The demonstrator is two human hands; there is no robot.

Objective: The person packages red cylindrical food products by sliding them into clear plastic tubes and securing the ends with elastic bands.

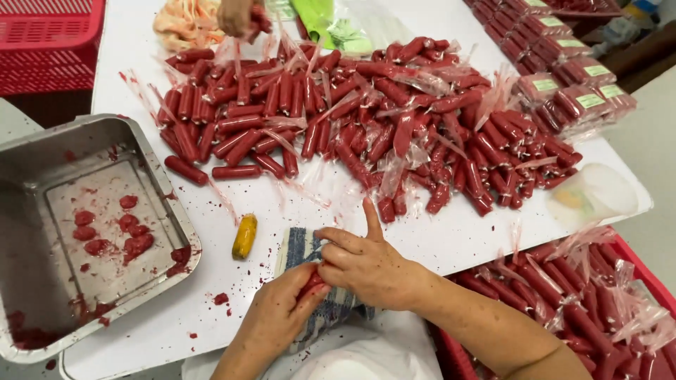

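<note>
- From the head view, I see my left hand (278,317) low in the frame, its fingers (310,295) curled shut around one end of a red sausage (312,283).
- My right hand (370,264) meets it from the right; thumb and bent fingers pinch the same sausage, while the index finger sticks straight up, free of it.
- The sausage sits between both hands, just above a blue-and-white checked cloth (299,246) that lies on the white tabletop (282,204) near its front edge.
- Just left of the cloth a small yellow piece (244,236) lies on its own, not touching anything.
- Further left a metal tray (42,176) sits tilted at the tabletop's corner, holding red scraps (130,225) and smears.
- Across the middle of the tabletop spreads a big pile of sausages (366,119), mixed with loose clear wrappers (394,169).
- At the far edge another person's hand (236,17) holds some red pieces beside a pale orange heap (186,24).
- At upper right, packed sausage bundles (574,95) with green labels lie in rows.
- At lower right a red crate (637,264) holds more sausages in clear wrap, right beside my right forearm.
- A red basket (49,42) stands at upper left, off the tabletop.
</note>
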